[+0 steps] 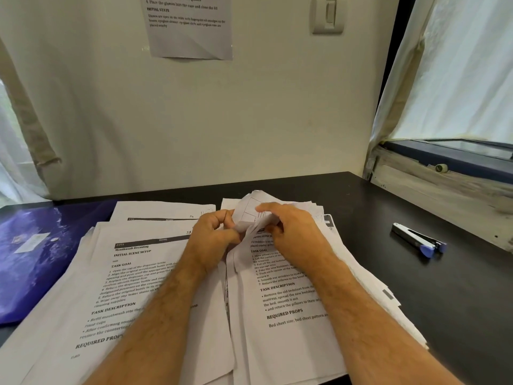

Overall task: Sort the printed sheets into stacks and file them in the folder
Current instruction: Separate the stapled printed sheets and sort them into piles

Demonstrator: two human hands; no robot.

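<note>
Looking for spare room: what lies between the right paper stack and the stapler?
Only bare dark desk lies between the right paper stack and the stapler, per the head view.

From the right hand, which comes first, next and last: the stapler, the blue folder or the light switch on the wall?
1. Stapler: on the dark desk, just right of the right hand.
2. Blue folder: far left, beyond the paper stacks.
3. Light switch: high on the wall, farthest.
</note>
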